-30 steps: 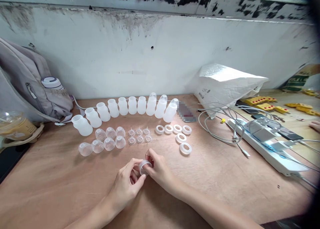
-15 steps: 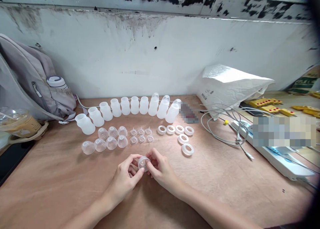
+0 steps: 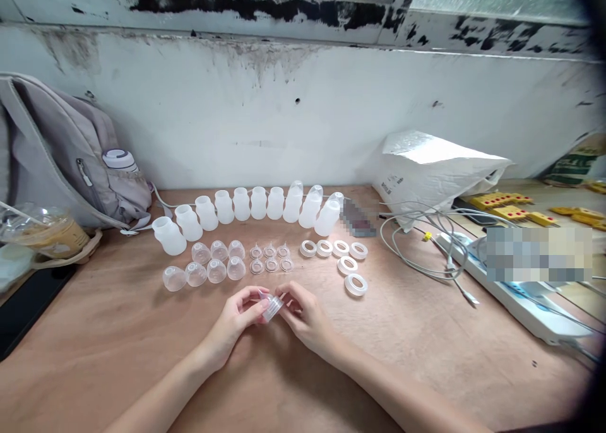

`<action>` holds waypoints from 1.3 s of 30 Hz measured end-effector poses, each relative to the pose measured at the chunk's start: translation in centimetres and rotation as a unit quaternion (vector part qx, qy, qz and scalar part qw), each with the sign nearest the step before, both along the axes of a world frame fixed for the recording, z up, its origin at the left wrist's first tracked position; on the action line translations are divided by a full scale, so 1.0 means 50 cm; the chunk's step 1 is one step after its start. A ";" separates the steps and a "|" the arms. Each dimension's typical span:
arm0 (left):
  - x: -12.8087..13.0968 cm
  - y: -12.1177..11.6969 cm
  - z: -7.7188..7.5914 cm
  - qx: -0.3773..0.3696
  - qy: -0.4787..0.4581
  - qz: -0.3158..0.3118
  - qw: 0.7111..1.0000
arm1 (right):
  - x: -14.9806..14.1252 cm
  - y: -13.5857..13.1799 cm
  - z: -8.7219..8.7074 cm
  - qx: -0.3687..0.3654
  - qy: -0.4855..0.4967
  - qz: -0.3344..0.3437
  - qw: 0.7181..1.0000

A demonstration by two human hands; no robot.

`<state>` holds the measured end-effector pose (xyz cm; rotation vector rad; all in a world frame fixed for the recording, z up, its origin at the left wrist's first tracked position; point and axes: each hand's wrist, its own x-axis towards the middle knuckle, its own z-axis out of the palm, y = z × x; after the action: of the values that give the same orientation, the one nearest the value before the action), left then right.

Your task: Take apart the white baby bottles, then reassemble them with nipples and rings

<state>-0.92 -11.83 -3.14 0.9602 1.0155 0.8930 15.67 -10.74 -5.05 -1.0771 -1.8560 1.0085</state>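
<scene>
Between both hands is a translucent baby bottle collar ring, tilted, with a clear nipple seemingly sticking out on its left. My left hand is closed on the ring, thumb in front and fingers behind. My right hand is closed at its right edge, fingertips partly hidden. Just beyond lie several clear nipples in two rows. Domed clear caps stand left of them, and loose collar rings lie to the right.
Frosted bottles stand in an arc at the back; the three rightmost have domed tops. A backpack and a drink cup are at left. At right are a white bag, coiled cables and a power strip.
The collar ring has turned in my hands, from its opening facing me to its side showing. The view has tipped slightly upward.
</scene>
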 end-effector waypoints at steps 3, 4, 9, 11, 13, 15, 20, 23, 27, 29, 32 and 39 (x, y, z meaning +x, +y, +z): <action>-0.008 0.001 -0.004 -0.002 -0.026 -0.019 0.999 | 0.006 0.011 0.008 0.036 -0.012 0.016 0.999; -0.008 0.001 -0.007 0.000 -0.035 -0.018 0.999 | 0.010 0.018 0.010 0.038 -0.006 0.024 0.999; -0.011 0.005 -0.019 0.031 -0.058 0.008 0.998 | 0.028 0.091 0.033 0.039 0.059 -0.068 0.995; -0.015 0.008 -0.020 0.044 -0.057 0.019 0.997 | 0.028 0.139 0.050 0.077 0.029 -0.121 0.989; -0.021 0.011 -0.020 0.053 -0.062 0.025 0.996 | 0.021 0.190 0.069 0.111 -0.042 -0.157 0.981; -0.026 0.014 -0.020 0.059 -0.074 0.029 0.995 | 0.008 0.242 0.086 0.120 -0.064 -0.167 0.977; -0.028 0.014 -0.023 0.071 -0.102 0.036 0.992 | -0.029 0.345 0.096 0.131 -0.152 -0.187 0.962; -0.026 0.014 -0.024 0.075 -0.107 0.031 0.991 | -0.040 0.376 0.082 0.127 -0.193 -0.195 0.953; -0.028 0.015 -0.024 0.076 -0.107 0.030 0.991 | -0.043 0.372 0.071 0.140 -0.222 -0.209 0.942; -0.029 0.016 -0.024 0.076 -0.108 0.036 0.991 | -0.040 0.349 0.077 0.158 -0.223 -0.213 0.938; -0.029 0.015 -0.025 0.072 -0.118 0.045 0.989 | -0.027 0.289 0.098 0.191 -0.211 -0.225 0.932; -0.019 0.016 -0.036 0.025 -0.147 0.067 0.987 | 0.036 0.121 0.142 0.258 -0.055 -0.206 0.942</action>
<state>-1.87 -11.03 -4.92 0.7799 0.8144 1.1396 17.49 -4.69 2.04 -1.1384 -1.7361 0.2022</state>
